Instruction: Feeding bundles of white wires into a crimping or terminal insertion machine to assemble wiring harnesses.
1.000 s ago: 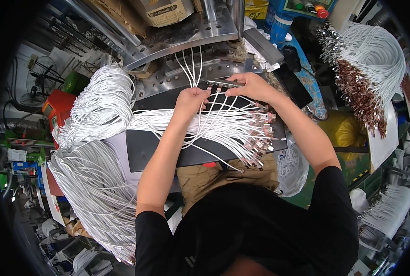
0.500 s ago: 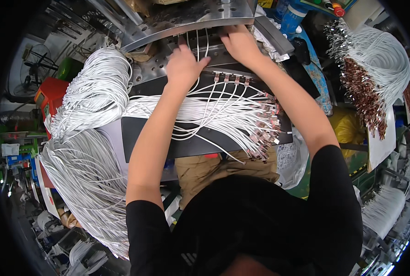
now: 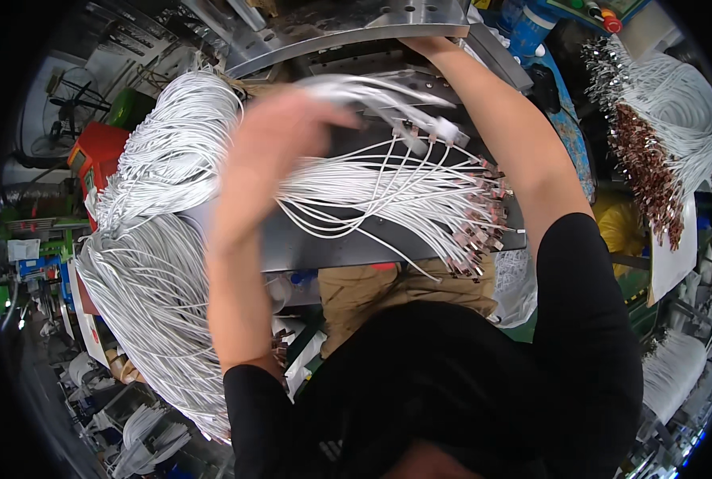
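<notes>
Blurred by motion, my left hand (image 3: 280,132) is over the left part of the work surface, closed on several white cables (image 3: 364,86). Their loose ends stream to the right, and a pale connector shows at one end. My right hand (image 3: 429,46) reaches beneath the edge of the perforated metal plate (image 3: 356,32), where its fingers are hidden. Between my arms a fanned bundle of white cables (image 3: 356,188) lies on the dark board (image 3: 316,251), its coppery metal connectors (image 3: 479,227) toward the right. A few connectors stand in a row along a bar behind the bundle.
Large heaps of white cable (image 3: 152,311) fill the left side, beside a red device (image 3: 100,152). Another cable bundle with coppery ends (image 3: 639,152) hangs at the far right. A blue bottle (image 3: 531,32) and a red button (image 3: 610,21) are at the back right.
My left hand has swung away from the metal plate, to the left and nearer, carrying white cables that hung under it. My right hand has gone further under the plate.
</notes>
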### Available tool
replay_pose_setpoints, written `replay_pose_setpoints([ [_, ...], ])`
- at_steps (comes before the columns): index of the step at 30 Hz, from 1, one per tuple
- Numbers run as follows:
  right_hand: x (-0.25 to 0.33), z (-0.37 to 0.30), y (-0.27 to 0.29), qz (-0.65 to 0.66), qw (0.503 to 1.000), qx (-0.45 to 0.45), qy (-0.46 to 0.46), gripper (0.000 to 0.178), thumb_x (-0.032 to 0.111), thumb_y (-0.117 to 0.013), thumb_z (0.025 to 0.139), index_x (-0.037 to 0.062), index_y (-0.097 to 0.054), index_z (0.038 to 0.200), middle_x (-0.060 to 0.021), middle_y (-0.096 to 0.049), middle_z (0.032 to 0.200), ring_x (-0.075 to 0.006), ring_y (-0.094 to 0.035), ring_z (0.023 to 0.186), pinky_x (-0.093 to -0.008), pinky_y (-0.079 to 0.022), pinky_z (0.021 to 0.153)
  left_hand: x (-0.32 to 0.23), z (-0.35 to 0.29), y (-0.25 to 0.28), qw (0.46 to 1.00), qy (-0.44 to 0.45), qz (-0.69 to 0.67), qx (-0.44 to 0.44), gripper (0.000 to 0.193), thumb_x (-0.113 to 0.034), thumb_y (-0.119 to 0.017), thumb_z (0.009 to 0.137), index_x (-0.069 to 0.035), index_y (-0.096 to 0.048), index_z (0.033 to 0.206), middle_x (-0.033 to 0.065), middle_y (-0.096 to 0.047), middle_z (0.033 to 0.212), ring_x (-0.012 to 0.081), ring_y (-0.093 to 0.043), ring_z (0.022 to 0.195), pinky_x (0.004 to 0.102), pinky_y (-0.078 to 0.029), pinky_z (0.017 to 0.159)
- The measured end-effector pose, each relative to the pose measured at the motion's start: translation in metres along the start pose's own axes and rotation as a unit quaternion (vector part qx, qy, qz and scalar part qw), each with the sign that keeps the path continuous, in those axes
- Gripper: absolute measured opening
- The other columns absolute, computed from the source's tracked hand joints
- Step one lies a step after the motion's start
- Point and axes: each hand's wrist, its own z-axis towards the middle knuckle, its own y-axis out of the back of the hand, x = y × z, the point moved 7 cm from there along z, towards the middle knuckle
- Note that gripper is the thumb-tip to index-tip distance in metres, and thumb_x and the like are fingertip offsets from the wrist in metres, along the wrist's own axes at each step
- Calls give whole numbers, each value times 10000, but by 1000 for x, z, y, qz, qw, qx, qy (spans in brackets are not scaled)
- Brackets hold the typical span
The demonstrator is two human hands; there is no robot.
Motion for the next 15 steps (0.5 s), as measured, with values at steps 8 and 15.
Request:
replay_pose_setpoints([
  [8, 69, -52, 16, 50, 994, 87, -47, 437, 379, -694, 891, 64, -641, 1188, -224, -654, 1110, -389, -596, 1082, -442, -470, 932, 168, -170, 284, 760, 413, 334, -375, 467, -392, -521, 954, 1, -695, 773, 87, -659, 668, 184, -579, 604, 330, -456, 625],
  [15, 93, -129, 100, -111, 991, 75, 16, 331, 296, -700, 891, 127, -677, 1175, -153, -626, 958, -343, -586, 962, -431, -473, 862, 63, -67, -54, 950, -33, 286, -120, 102, -96, -731, 826, -59, -678, 905, 84, -644, 829, 252, -622, 734, 359, -518, 681],
])
